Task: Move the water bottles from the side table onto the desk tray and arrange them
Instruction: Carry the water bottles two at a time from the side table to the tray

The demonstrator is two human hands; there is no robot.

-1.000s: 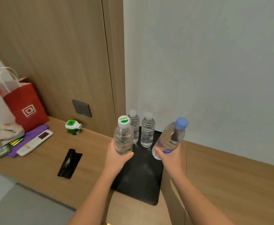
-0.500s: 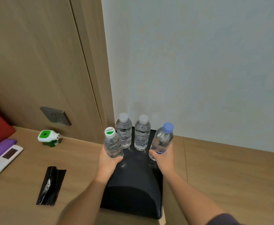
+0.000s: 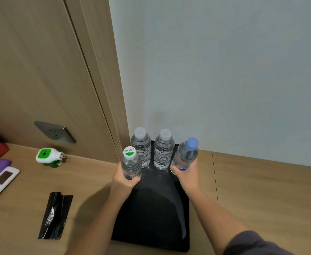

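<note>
Two bottles (image 3: 131,162) (image 3: 185,155) gripped by left hand (image 3: 122,180), right hand (image 3: 187,177).

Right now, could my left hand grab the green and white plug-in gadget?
Probably not yet: the left hand grips the green-capped bottle. The gadget lies off to its left with only bare desk between, so free the hand first.

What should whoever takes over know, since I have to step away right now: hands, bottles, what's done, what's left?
Left hand grips the green-capped bottle at the tray's rear left edge.
Right hand grips the blue-capped bottle, tilted, at the tray's rear right.
Done: the left grey-capped bottle and the right grey-capped bottle stand upright side by side at the tray's back.
Left: set both held bottles on the tray and line them up; whether either touches it yet is unclear.
</note>
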